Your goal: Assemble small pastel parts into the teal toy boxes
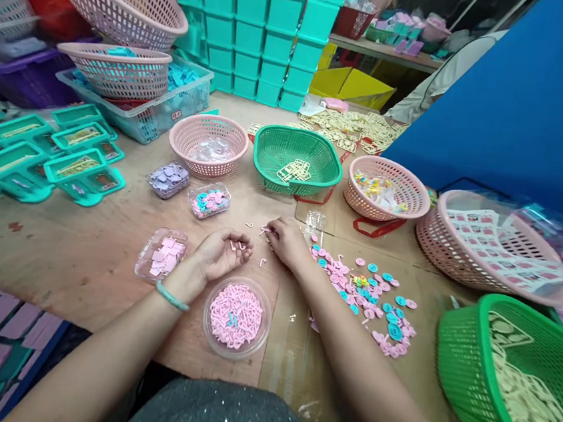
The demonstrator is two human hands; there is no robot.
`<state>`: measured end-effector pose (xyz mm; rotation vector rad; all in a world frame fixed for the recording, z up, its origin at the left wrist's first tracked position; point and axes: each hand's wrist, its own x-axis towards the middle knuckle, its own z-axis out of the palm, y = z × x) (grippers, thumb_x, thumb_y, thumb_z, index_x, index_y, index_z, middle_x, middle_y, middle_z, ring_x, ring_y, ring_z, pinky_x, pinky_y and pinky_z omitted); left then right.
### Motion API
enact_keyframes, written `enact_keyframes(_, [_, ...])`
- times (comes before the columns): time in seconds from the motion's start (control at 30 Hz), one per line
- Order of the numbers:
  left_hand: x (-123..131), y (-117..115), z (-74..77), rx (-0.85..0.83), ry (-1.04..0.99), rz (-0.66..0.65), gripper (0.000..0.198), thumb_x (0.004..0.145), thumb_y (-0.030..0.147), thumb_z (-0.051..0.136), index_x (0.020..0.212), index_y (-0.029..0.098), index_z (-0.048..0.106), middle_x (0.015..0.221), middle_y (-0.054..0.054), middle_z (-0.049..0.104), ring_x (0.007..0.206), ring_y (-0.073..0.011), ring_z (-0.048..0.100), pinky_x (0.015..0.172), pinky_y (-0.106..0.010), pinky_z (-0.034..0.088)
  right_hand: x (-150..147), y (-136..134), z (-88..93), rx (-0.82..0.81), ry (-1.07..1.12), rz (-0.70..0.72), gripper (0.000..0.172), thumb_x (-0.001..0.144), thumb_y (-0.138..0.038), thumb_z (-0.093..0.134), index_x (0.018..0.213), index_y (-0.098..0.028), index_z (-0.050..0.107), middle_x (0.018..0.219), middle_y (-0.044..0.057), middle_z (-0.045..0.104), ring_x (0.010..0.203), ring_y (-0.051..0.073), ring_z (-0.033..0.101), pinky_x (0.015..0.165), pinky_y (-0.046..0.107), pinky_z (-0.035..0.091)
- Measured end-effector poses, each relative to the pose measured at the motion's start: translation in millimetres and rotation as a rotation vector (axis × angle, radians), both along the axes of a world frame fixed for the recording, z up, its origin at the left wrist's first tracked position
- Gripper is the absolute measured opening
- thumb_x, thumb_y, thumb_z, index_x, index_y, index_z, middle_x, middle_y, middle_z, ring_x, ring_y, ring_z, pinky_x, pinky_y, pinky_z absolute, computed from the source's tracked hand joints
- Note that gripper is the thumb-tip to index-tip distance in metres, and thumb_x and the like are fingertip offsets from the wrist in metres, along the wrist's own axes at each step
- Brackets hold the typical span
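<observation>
My left hand [221, 253] is turned palm up and cupped, with a few small pink hook-shaped pieces [238, 246] lying in it. To its right, my right hand [286, 240] points down at the tabletop, fingertips pinched on a small pink hook [263, 230]. Loose hooks lie around the fingers, one pink hook [263, 262] between the hands. Close below sits a round transparent tub [205, 327] full of pink hooks, with a few blue ones on top. Right of my right forearm spreads a pile of pink and blue button-like discs [373, 294] with small yellow pieces among them.
Transparent boxes with pink squares [167, 256], mixed discs [209, 200] and purple pieces [168, 179] stand left. Behind are a pink basket [208, 143], a green basket [297, 159] and another pink basket [389, 189]. A large green basket [466, 365] stands at right, teal trays [75, 166] at left.
</observation>
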<state>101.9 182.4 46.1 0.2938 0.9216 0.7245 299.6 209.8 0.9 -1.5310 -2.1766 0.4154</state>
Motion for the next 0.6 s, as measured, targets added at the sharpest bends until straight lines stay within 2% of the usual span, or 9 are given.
enact_keyframes(0.1, [-8, -16, 8.4, 0.007, 0.041, 0.039, 0.019, 0.086, 0.015, 0.053, 0.069, 0.013, 0.061, 0.063, -0.003, 0.058, 0.053, -0.0089, 0.054, 0.049, -0.018, 0.042, 1, -5, -4.2, 0.099, -0.007, -0.008, 0.015, 0.090, -0.017, 0.057, 0.088, -0.020, 0.072, 0.094, 0.011, 0.067, 0.093, 0.026, 0.058, 0.086, 0.040, 0.046])
enact_keyframes(0.17, [-21, -31, 16.3, 0.147, 0.172, 0.046, 0.019, 0.088, 0.025, 0.059, 0.073, 0.014, 0.062, 0.060, 0.001, 0.052, 0.048, -0.0069, 0.045, 0.043, -0.017, 0.031, -5, -14, 1.3, 0.124, 0.071, -0.038, 0.014, 0.089, -0.021, 0.058, 0.088, -0.020, 0.072, 0.095, 0.011, 0.068, 0.094, 0.027, 0.059, 0.088, 0.043, 0.046])
enact_keyframes(0.23, [-41, -47, 24.6, 0.386, 0.440, 0.075, 0.022, 0.088, 0.037, 0.064, 0.078, 0.016, 0.065, 0.059, 0.003, 0.049, 0.048, -0.0076, 0.041, 0.044, -0.019, 0.029, -18, -22, 12.7, 0.053, 0.215, -0.025, 0.013, 0.089, -0.024, 0.058, 0.089, -0.021, 0.071, 0.093, 0.010, 0.070, 0.092, 0.026, 0.061, 0.088, 0.043, 0.047])
enact_keyframes(0.33, [-85, -69, 30.8, 0.677, 0.998, 0.225, 0.027, 0.087, 0.047, 0.063, 0.086, 0.020, 0.067, 0.072, 0.000, 0.062, 0.063, -0.0134, 0.054, 0.058, -0.023, 0.041, -43, -34, 32.1, -0.171, 0.466, 0.093, 0.011, 0.088, -0.027, 0.059, 0.091, -0.022, 0.069, 0.090, 0.005, 0.072, 0.086, 0.020, 0.064, 0.083, 0.036, 0.051])
enact_keyframes(0.4, [-117, -78, 25.4, 0.693, 1.383, 0.266, 0.029, 0.086, 0.049, 0.063, 0.093, 0.022, 0.069, 0.084, -0.003, 0.069, 0.075, -0.0177, 0.060, 0.066, -0.027, 0.043, -54, -42, 39.7, -0.308, 0.627, 0.138, 0.011, 0.086, -0.030, 0.061, 0.090, -0.022, 0.068, 0.086, 0.002, 0.071, 0.081, 0.017, 0.064, 0.078, 0.033, 0.052])
enact_keyframes(0.47, [-143, -81, 11.4, 0.572, 1.630, 0.175, 0.031, 0.084, 0.050, 0.063, 0.098, 0.023, 0.071, 0.084, -0.003, 0.071, 0.078, -0.0216, 0.063, 0.067, -0.029, 0.042, -54, -49, 41.1, -0.408, 0.776, 0.110, 0.015, 0.083, -0.035, 0.065, 0.088, -0.021, 0.067, 0.084, 0.001, 0.069, 0.077, 0.015, 0.063, 0.074, 0.030, 0.052])
enact_keyframes(0.53, [-158, -77, -6.9, 0.489, 1.614, 0.086, 0.036, 0.082, 0.052, 0.064, 0.102, 0.023, 0.071, 0.084, -0.003, 0.072, 0.079, -0.0234, 0.064, 0.067, -0.030, 0.043, -40, -59, 38.9, -0.470, 0.897, 0.007, 0.021, 0.079, -0.040, 0.071, 0.087, -0.021, 0.067, 0.083, 0.001, 0.069, 0.076, 0.014, 0.062, 0.072, 0.029, 0.051])
enact_keyframes(0.6, [-162, -69, -22.2, 0.531, 1.498, 0.073, 0.041, 0.082, 0.055, 0.063, 0.101, 0.021, 0.072, 0.086, -0.003, 0.073, 0.080, -0.0228, 0.065, 0.068, -0.029, 0.044, -18, -71, 35.6, -0.520, 0.963, -0.139, 0.028, 0.076, -0.044, 0.075, 0.088, -0.020, 0.069, 0.083, 0.002, 0.070, 0.075, 0.014, 0.062, 0.071, 0.028, 0.051])
